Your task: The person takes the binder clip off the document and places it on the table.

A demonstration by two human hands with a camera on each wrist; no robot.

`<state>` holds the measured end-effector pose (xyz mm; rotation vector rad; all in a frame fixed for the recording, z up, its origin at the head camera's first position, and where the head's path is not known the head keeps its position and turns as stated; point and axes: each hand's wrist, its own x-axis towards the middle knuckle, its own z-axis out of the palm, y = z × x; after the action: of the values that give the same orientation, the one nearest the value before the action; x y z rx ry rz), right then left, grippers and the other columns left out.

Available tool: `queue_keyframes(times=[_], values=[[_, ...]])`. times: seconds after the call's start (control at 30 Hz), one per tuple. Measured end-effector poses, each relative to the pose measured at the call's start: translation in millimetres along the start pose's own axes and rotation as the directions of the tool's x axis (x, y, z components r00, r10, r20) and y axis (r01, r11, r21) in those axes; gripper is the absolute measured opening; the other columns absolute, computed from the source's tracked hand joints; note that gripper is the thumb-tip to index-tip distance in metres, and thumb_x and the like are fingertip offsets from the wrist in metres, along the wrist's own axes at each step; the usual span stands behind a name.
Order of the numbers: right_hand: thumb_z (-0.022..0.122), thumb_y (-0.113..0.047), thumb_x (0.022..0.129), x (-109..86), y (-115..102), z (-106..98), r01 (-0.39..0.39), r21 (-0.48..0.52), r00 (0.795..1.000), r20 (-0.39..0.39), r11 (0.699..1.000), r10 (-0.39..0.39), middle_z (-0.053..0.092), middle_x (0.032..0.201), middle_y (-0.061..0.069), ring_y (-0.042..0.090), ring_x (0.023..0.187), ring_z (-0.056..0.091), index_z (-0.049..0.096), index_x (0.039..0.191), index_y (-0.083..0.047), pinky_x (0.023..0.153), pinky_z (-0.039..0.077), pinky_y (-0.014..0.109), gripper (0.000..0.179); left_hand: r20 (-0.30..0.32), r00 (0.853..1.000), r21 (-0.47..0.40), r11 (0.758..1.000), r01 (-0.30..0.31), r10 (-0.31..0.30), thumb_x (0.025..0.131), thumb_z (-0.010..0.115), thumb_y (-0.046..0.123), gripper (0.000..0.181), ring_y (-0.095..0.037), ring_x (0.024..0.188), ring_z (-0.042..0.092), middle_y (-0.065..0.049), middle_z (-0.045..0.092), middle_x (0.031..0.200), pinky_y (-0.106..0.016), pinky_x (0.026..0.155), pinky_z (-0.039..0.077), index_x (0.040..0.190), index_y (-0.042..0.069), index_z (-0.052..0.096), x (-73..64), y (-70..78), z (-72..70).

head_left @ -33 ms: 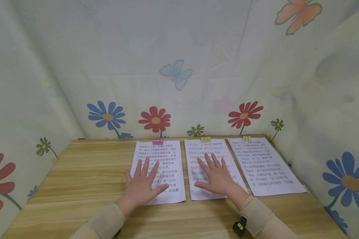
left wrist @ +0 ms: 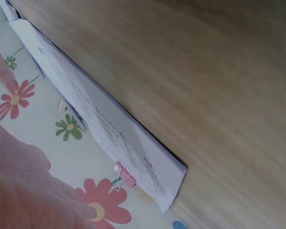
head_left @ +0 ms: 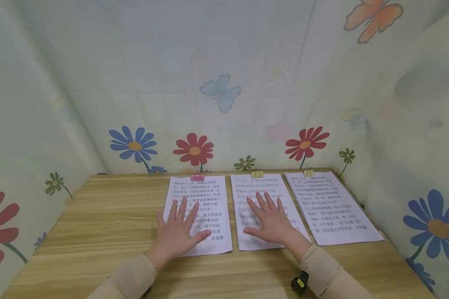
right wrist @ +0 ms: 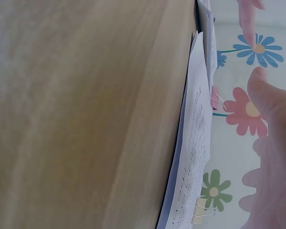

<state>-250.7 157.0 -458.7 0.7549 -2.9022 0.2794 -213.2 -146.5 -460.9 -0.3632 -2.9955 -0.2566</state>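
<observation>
Three clipped stacks of printed paper lie in a row. My left hand (head_left: 177,234) is over the left stack (head_left: 217,220), palm down with fingers spread; this stack bears Chinese text and a pink binder clip (head_left: 197,177). Over the middle stack (head_left: 243,189), in large English print with a yellow binder clip (head_left: 257,174), is my right hand (head_left: 271,224), likewise spread. Both wrist views show a gap between hand (left wrist: 28,186) and paper (left wrist: 100,124). Neither hand holds anything. The right stack (head_left: 329,207), Chinese text with a yellowish clip (head_left: 308,172), has no hand over it.
The stacks lie on a wood-grain table (head_left: 116,216), near its back edge and right side. A pale curtain (head_left: 164,91) printed with flowers and butterflies encloses the back and both sides. A dark device (head_left: 299,284) is strapped at the right wrist.
</observation>
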Motion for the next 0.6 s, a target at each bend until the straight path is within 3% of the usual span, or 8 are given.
queue_keyframes(times=[0.4,0.6], values=[[0.065,-0.058,0.088,-0.4,-5.6,-9.9,-0.003,0.059,1.0,0.021,0.998,0.002,0.022,0.16,0.022,0.045,0.146,0.015,0.031,0.156,-0.011,0.111,0.011,0.07,0.09,-0.016,1.0,-0.02,1.0,0.001,-0.002,0.085,0.045,0.08,0.095,-0.048,0.147,0.007,-0.019,0.012,0.163,-0.079,0.103,-0.002,0.157,0.019,0.031,-0.8,-0.5,0.1],[0.068,-0.055,0.087,5.4,-3.7,-5.7,0.01,0.183,1.0,0.009,0.983,-0.012,0.026,0.158,0.025,0.046,0.144,0.022,0.029,0.156,-0.01,0.111,0.019,0.066,0.091,-0.022,1.0,-0.025,1.0,-0.001,0.001,0.084,0.042,0.082,0.097,-0.048,0.147,0.007,-0.021,0.014,0.162,-0.079,0.104,0.0,0.157,0.019,0.03,-0.7,-0.4,-2.1]])
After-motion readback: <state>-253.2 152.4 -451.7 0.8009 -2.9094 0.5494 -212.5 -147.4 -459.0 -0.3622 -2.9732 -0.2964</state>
